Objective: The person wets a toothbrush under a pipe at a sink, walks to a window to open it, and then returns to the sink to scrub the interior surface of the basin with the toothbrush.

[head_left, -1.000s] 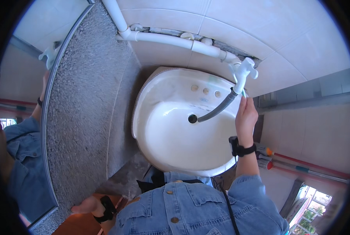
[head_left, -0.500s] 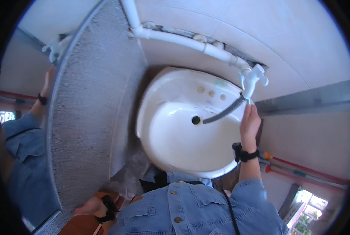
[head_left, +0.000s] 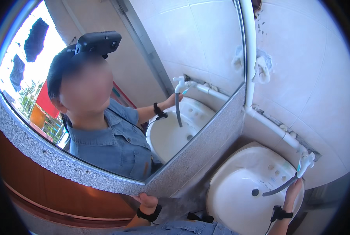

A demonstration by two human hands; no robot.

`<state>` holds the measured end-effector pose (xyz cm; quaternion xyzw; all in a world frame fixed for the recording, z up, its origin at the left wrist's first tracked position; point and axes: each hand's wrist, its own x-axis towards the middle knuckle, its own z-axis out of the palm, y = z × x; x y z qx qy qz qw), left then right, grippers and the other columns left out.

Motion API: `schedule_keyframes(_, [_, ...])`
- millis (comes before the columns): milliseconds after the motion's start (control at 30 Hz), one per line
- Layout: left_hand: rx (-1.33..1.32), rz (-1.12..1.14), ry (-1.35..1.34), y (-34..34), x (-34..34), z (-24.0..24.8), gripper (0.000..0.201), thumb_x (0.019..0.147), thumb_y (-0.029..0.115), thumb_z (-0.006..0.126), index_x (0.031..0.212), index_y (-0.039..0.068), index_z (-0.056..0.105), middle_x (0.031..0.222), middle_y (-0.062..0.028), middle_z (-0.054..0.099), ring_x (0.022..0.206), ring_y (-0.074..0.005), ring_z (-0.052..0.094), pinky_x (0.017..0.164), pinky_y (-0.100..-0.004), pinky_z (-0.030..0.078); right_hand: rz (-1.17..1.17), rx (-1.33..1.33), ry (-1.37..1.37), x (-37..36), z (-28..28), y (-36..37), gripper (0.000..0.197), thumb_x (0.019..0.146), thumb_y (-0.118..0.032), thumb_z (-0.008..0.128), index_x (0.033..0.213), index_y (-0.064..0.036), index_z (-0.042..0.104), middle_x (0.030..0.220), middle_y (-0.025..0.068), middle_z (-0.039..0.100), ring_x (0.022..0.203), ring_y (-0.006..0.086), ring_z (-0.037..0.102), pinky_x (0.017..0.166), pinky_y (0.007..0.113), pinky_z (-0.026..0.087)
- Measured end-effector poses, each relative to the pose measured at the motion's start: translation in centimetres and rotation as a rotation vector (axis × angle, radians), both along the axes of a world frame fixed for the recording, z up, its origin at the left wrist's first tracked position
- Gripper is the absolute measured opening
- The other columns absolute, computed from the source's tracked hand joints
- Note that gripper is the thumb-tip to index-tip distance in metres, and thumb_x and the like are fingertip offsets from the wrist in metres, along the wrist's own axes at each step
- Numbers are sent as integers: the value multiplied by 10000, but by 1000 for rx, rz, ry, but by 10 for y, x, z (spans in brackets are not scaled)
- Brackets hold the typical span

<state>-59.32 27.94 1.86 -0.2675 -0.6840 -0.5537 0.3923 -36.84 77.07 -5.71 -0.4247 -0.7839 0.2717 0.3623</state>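
Note:
My right hand (head_left: 294, 192) is at the right rim of a white washbasin (head_left: 229, 192), just under a white plastic tap (head_left: 307, 162). Its fingers are closed around a slim teal-and-white stick (head_left: 299, 167), whose kind I cannot make out; the mirror repeats this grip. A grey corrugated hose (head_left: 280, 187) hangs from the tap, its free end near the drain hole (head_left: 255, 192). My left hand (head_left: 146, 200) is at the lower edge of the rough grey wall panel (head_left: 190, 166). Its fingers are foreshortened and partly hidden, so their hold is unclear. Black bands circle both wrists.
A large mirror (head_left: 171, 51) fills the upper left and reflects me, the basin and a bright window. White pipe (head_left: 274, 127) runs along the tiled wall to the tap. A brown wooden panel (head_left: 65, 184) lies at lower left.
My view has swung up and left, bringing the mirror into the middle and the basin to lower right. My right hand stays by the tap and hose; my left remains near the panel edge.

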Motion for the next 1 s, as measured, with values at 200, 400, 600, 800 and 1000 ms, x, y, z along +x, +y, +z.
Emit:
schedule_keyframes(200, [29,35,8,15,-5,5,684,891,347,319,1352,-92,70,1426,-214,72,1303,-303,150,1053,-397,119,-38,-39,26,8,-5,13,280,929,-195,393,975,54,511,737,112,525,670,186,483,609,323,388])
schedule_keyframes(400, [-81,153,37,4,-8,-4,711,895,372,337,1355,-85,47,1424,-203,86,1309,-281,138,1053,-382,99,66,-148,173,-1,-28,38,264,922,-215,453,933,38,528,750,6,467,694,95,419,597,247,369])
schedule_keyframes(600, [31,142,84,-4,-10,-40,723,895,388,391,1342,-85,76,1364,-182,233,1232,-239,286,1015,-337,205,20,167,-371,6,58,-26,329,902,-197,402,999,84,543,905,273,581,824,403,554,695,464,448])
schedule_keyframes(800, [119,-79,51,1,-5,-27,666,886,316,389,1344,-69,97,1357,-162,264,1208,-235,320,1001,-341,243,22,54,-305,-2,63,-26,350,913,-230,393,1081,63,483,1009,227,563,881,314,556,754,381,447])
schedule_keyframes(1000, [173,-156,56,10,-3,-17,724,858,249,471,1333,-84,38,1327,-172,289,1183,-229,349,984,-338,277,79,42,-441,15,44,-13,366,927,-239,366,1144,47,436,1061,190,551,915,239,557,795,306,447])
